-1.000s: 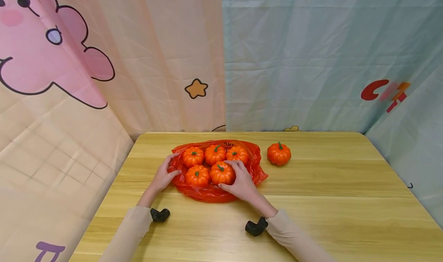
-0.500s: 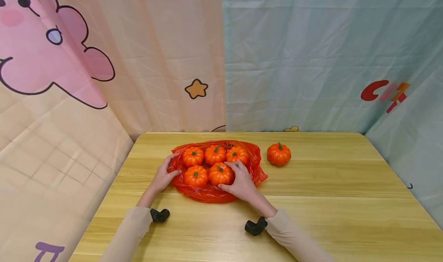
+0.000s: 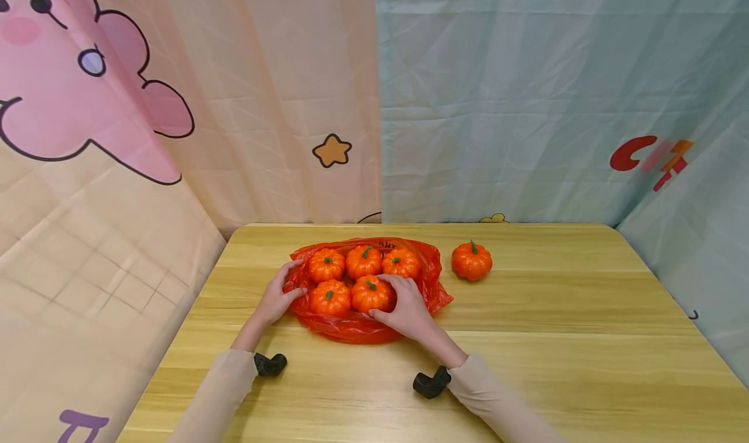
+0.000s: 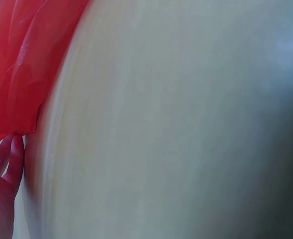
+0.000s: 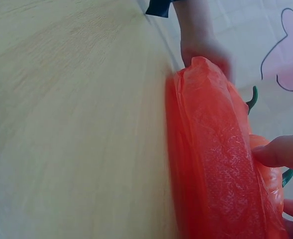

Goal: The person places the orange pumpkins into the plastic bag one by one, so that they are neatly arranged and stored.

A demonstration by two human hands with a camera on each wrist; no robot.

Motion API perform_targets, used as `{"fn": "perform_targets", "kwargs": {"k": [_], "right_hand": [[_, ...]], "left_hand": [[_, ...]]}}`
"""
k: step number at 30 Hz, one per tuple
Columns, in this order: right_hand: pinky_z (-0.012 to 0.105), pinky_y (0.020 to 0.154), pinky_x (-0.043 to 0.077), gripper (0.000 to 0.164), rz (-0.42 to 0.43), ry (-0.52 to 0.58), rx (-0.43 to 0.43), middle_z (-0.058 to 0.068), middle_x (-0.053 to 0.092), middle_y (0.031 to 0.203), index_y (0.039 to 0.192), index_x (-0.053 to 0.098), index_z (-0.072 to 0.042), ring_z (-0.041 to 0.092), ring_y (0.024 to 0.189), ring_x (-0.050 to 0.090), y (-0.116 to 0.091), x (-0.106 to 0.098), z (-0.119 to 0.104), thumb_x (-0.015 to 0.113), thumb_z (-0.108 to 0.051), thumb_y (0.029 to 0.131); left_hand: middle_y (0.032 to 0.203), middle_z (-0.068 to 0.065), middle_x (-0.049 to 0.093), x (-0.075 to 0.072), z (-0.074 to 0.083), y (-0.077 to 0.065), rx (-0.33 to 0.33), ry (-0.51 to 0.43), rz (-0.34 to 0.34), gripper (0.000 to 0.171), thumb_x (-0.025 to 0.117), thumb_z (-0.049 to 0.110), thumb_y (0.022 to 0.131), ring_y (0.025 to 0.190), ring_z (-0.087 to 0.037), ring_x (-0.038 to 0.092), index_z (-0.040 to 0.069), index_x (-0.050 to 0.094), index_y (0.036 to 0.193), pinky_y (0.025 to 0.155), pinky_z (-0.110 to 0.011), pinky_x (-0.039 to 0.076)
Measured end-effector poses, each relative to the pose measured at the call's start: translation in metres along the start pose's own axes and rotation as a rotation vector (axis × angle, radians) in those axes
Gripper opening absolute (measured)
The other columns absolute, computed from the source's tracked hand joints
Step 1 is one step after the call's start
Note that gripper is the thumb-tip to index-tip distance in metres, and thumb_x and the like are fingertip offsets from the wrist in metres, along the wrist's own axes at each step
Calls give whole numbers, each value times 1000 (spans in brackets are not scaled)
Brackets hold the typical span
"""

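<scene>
An opened red plastic bag (image 3: 351, 330) lies on the table with several small orange pumpkins inside, three in a back row and two in front. My right hand (image 3: 408, 309) grips the front right pumpkin (image 3: 370, 295), thumb at its near side and fingers on its far right. Close against its left is the other front pumpkin (image 3: 330, 298). At the bag's left side my left hand (image 3: 279, 298) holds the edge between thumb and fingers; in the left wrist view its fingertips (image 4: 17, 149) meet the red plastic (image 4: 17, 74).
Right of the bag, one more pumpkin (image 3: 471, 261) stands alone on the wooden table (image 3: 556, 339). Printed curtains (image 3: 497, 105) hang behind the table's far edge and along both sides. Black wrist devices (image 3: 433, 383) sit at both sleeves.
The front right pumpkin has shifted slightly left under my right hand, and the front left pumpkin has moved left with it. My left hand has stayed at the bag's edge.
</scene>
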State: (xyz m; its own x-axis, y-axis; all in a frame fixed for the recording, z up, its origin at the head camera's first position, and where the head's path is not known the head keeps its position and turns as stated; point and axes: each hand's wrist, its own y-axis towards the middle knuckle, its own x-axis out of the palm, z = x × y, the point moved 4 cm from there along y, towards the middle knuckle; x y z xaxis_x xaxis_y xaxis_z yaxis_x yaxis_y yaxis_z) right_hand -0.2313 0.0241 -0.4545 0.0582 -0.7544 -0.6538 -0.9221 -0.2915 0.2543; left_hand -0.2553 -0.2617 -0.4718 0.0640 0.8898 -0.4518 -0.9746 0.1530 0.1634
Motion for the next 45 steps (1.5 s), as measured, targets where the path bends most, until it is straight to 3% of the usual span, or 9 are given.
{"fn": "perform_targets", "kwargs": {"k": [10, 17, 23, 35, 40, 45], "right_hand": [[50, 100, 43, 61, -20, -6, 9, 10, 56, 120, 127, 59, -11, 32, 117, 49, 0, 1, 1, 81, -29, 73], [50, 102, 43, 63, -86, -4, 29, 11, 54, 124, 132, 56, -11, 31, 120, 47, -1, -1, 1, 77, -32, 77], [52, 102, 42, 61, -83, 22, 19, 9, 54, 126, 132, 55, -13, 30, 122, 47, -3, -6, 0, 77, -33, 79], [46, 96, 46, 51, 26, 23, -76, 7, 60, 122, 125, 60, -11, 27, 114, 52, -7, -28, 0, 78, -24, 78], [45, 96, 46, 46, 120, -1, -140, 3, 64, 117, 120, 63, -12, 25, 112, 55, -10, -41, 6, 79, -19, 77], [46, 95, 48, 43, 201, -7, -197, 8, 67, 111, 116, 63, -10, 25, 108, 57, -13, -55, 12, 79, -16, 77]], "left_hand": [[146, -24, 39, 1, -3, 1, -22, -19, -5, 59, 59, -2, 89, 135, -43, 37, 4, 36, 143, 112, -58, 28], [146, -25, 39, 0, 3, -1, -17, -13, -12, 59, 58, -1, 90, 135, -43, 37, 3, 35, 144, 111, -57, 28], [146, -24, 39, 1, -2, 0, -18, -13, -9, 58, 58, 0, 90, 135, -42, 37, 4, 35, 143, 111, -57, 28], [146, -25, 39, 1, -2, 0, 2, -3, 0, 58, 59, 1, 91, 134, -42, 37, 2, 35, 143, 110, -59, 28], [146, -24, 39, 0, -2, 0, -4, 3, 3, 58, 59, 2, 91, 134, -41, 37, 3, 35, 143, 110, -59, 28], [147, -24, 39, 0, -3, 1, -18, -16, -4, 58, 60, 2, 91, 136, -41, 36, 4, 36, 143, 112, -57, 27]]}}
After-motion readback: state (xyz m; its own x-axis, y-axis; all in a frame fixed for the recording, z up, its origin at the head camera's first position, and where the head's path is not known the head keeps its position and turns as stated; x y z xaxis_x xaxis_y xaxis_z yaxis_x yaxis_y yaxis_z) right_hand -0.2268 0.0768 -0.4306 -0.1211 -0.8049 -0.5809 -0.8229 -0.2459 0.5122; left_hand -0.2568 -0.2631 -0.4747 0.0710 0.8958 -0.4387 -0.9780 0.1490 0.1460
